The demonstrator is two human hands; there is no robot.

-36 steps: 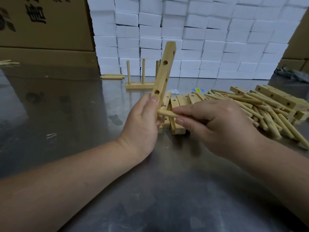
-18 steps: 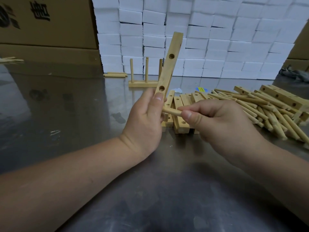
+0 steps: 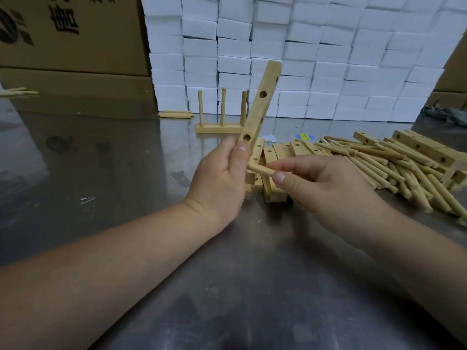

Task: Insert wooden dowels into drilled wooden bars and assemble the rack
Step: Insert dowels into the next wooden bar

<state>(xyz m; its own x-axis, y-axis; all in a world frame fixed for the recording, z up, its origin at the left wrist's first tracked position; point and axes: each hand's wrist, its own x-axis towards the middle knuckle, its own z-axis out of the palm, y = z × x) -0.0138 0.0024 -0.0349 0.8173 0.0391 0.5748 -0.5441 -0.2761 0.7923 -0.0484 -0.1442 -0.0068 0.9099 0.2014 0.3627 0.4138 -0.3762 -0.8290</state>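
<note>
Far left, 10 o'clock: cardboard boxes (image 3: 73,34) stacked behind the worktop (image 3: 252,286), out of play.
Back centre, 12 o'clock: a finished base (image 3: 218,128) stands with three dowels upright. That looks like the model to match.
Left hand (image 3: 219,178): grips the lower end of the drilled bar (image 3: 260,104), fingers curled behind it and the thumb pressed flat on the front face just under the lowest visible hole.
Bar: held off the worktop, tilted, its top leaning toward 1 o'clock. Two open holes show on the front face.
Dowel (image 3: 261,170): lies nearly level, its tip meeting the bar's bottom end at the left thumb. Whether it has entered a hole I cannot tell, as the hand hides the joint.
Right hand (image 3: 323,188): pinches the dowel's near end between thumb and forefinger, the other fingers curled in.
Step in hand: seating the first dowel in the bar's lowest hole, by my reading.
Next move: square the dowel to the bar, push it home, perhaps with a twist, and brace the left grip against the push.
Right, 3 o'clock: loose bars (image 3: 275,157) and a heap of dowels (image 3: 394,168) wait just beside the right hand.
</note>
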